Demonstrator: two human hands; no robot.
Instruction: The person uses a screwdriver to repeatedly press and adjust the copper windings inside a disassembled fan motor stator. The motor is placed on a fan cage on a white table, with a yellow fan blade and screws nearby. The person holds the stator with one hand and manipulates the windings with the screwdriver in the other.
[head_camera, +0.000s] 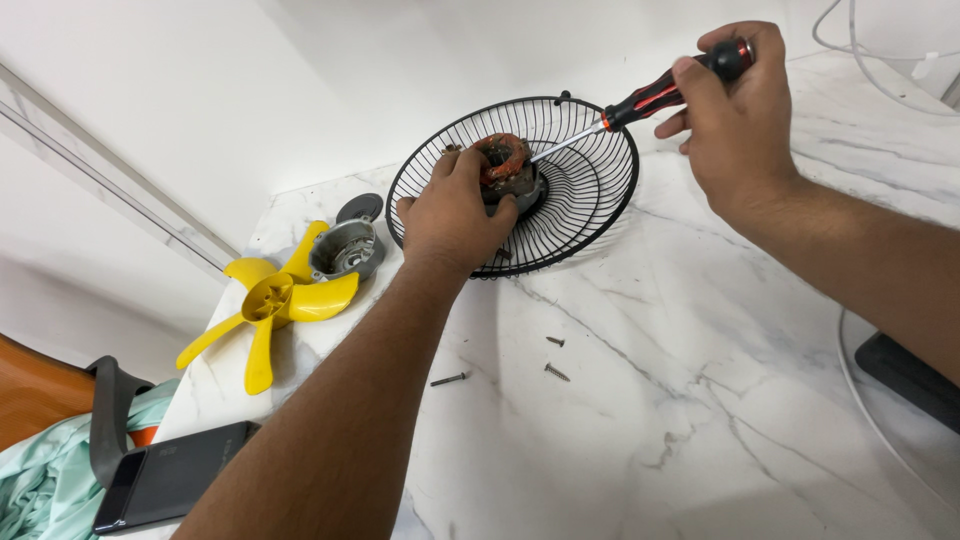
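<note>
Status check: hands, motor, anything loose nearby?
Left hand grips motor in black fan guard. Right hand holds screwdriver, tip at motor. Three loose screws on marble; yellow blade off to left.

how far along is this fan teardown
Done: the yellow blade and a grey metal housing lie off to the side, with three loose screws on the marble top. In hand: the left hand steadies the motor in the black wire guard; the right hand works a screwdriver at it. Left: the motor sits in the guard.
</note>
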